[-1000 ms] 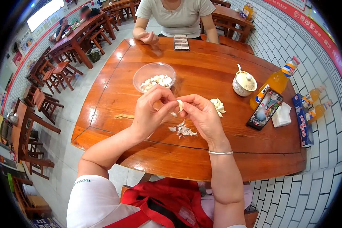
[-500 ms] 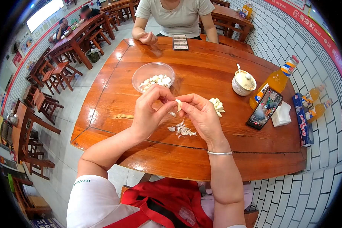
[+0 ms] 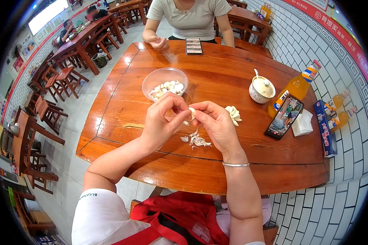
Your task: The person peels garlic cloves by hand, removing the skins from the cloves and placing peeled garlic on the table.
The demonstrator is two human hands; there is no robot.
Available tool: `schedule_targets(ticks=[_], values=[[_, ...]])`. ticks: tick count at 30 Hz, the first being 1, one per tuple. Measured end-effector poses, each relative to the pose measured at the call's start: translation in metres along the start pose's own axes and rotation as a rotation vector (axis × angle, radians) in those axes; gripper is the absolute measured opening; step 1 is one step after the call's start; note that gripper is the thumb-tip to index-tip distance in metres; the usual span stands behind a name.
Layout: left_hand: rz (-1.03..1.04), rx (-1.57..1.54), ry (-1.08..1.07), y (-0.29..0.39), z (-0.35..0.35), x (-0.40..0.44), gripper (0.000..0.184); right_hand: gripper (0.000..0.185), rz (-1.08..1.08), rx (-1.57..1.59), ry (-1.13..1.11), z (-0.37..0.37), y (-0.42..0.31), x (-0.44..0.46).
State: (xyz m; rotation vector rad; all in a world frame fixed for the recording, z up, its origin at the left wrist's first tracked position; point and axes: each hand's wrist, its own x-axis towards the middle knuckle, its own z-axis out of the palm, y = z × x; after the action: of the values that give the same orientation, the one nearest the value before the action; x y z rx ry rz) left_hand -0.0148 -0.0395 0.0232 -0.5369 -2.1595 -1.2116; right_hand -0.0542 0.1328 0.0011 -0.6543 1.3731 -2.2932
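Observation:
Between the fingertips of both hands is a pale garlic clove (image 3: 192,113), held above the table. My left hand (image 3: 163,118) pinches it from the left, thumb and forefinger together. From the right, my right hand (image 3: 216,124) pinches the same clove; a silver bangle circles that wrist. Loose garlic skins (image 3: 197,140) lie on the wood just below the hands. A small pile of peeled cloves (image 3: 233,115) sits beside my right hand. Beyond my left hand stands a clear plastic bowl (image 3: 152,77) with garlic cloves inside.
On the wooden table (image 3: 122,110), a lidded jar with a spoon (image 3: 261,90), an orange drink bottle (image 3: 295,86), a propped phone (image 3: 285,117) and napkins (image 3: 302,123) stand at right. Across it sits a person (image 3: 188,20) near another phone (image 3: 194,46). A tiled wall borders the right.
Almost nothing differs. Both hands keep their pinch on the garlic clove with only a slight shift of the fingers.

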Motion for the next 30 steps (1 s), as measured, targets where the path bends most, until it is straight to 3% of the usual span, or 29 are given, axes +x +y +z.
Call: schedule_targets(ticks=[30], values=[[0.019,-0.008,0.048,-0.0026,0.0017,-0.0011,0.015,0.019,0.001,0.029,-0.033,0.0003,0.0004,0.0008]])
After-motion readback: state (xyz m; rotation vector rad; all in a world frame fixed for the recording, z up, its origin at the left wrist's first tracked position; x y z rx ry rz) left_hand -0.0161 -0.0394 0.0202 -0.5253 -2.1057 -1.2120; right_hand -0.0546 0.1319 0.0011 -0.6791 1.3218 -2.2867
